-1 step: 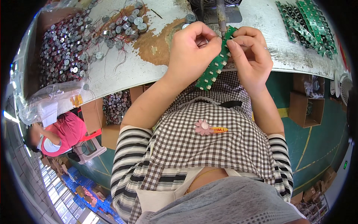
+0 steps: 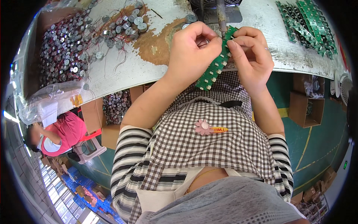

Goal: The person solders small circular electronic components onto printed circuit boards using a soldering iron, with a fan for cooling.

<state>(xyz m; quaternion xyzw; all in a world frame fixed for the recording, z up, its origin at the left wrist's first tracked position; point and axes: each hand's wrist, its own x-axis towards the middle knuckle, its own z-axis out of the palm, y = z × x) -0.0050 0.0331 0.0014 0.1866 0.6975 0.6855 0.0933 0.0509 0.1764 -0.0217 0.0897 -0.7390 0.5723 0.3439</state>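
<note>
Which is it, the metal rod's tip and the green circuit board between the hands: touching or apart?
Cannot tell. In the head view, the metal rod ends by the upper part of the green circuit board, but neither contact nor gap shows plainly.

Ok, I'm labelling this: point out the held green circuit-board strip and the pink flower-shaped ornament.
Held green circuit-board strip (image 2: pixel 218 62): head view, middle of its face.
Pink flower-shaped ornament (image 2: pixel 204 126): head view, its pale centre.

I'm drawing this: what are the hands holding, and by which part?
The right hand holds the green board by its right edge, near the top end. Whether the left hand, curled beside it, holds anything cannot be told.
</note>
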